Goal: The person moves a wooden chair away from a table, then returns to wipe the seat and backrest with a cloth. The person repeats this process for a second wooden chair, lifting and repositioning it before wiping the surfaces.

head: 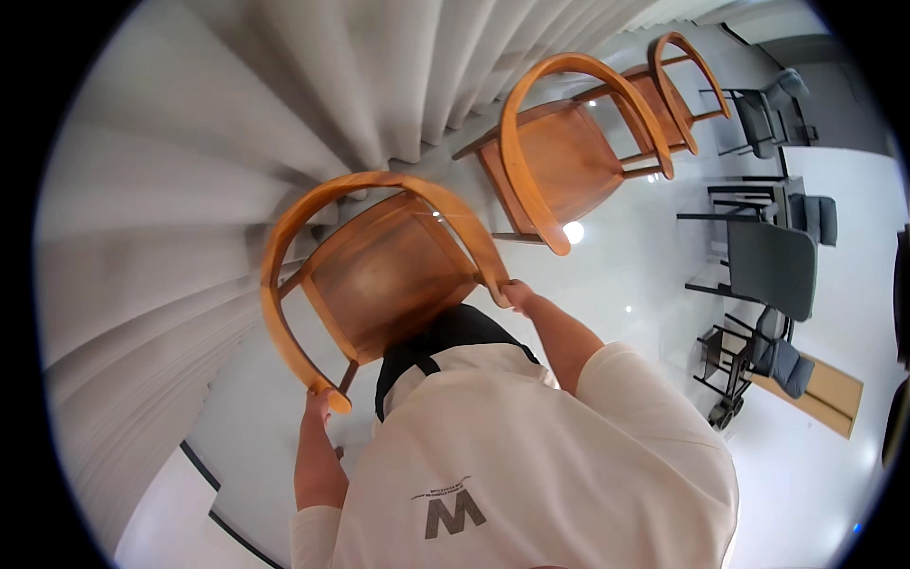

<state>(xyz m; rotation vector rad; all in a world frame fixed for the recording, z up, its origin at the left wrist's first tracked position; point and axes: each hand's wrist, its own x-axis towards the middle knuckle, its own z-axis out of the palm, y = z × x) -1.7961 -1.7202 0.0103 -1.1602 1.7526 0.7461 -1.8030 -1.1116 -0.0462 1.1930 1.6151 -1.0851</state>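
Observation:
Before me is a wooden armchair (391, 263) with a curved, rounded back-and-arm rail and a brown seat. My left hand (320, 403) grips the end of one armrest, at the lower left of the view. Around the tip of the other armrest is my right hand (518, 294). The chair's seat lies close against the dark clothing at my waist. Its curved back points towards the curtain.
A long pale curtain (213, 213) hangs along the left and top. Two similar wooden armchairs (561, 156) (657, 99) stand in line beside it. Several dark grey chairs (771, 267) stand at the right, near a wooden panel (828, 391). The floor (611, 284) is glossy and pale.

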